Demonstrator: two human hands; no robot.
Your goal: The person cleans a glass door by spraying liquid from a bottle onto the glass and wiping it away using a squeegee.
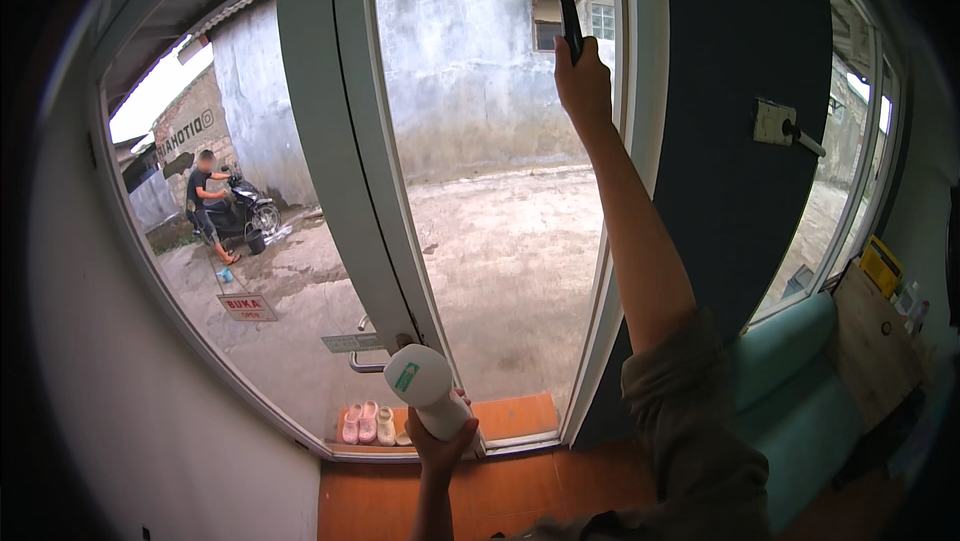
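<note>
My right hand (587, 83) reaches up with its fingers wrapped around the black handle of a window squeegee (568, 8). The squeegee's wide blade lies level across the top of a tall glass pane (495, 241), its right end at the white frame. Lower down, my left hand (442, 436) grips a white bottle (420, 380) by its narrower part. The bottle's wide end, which bears a green label, points up and away from me. Beyond the bottle is the metal door handle (367, 367), partly hidden by it.
A glass door (307, 361) with a hanging sign (247, 307) stands left of the pane. Pink and cream clogs (367, 425) sit outside by the sill. A person (206, 196) is beside a motorbike (251, 211) outdoors. A wall socket (772, 122) and a teal sofa (787, 376) are on the right.
</note>
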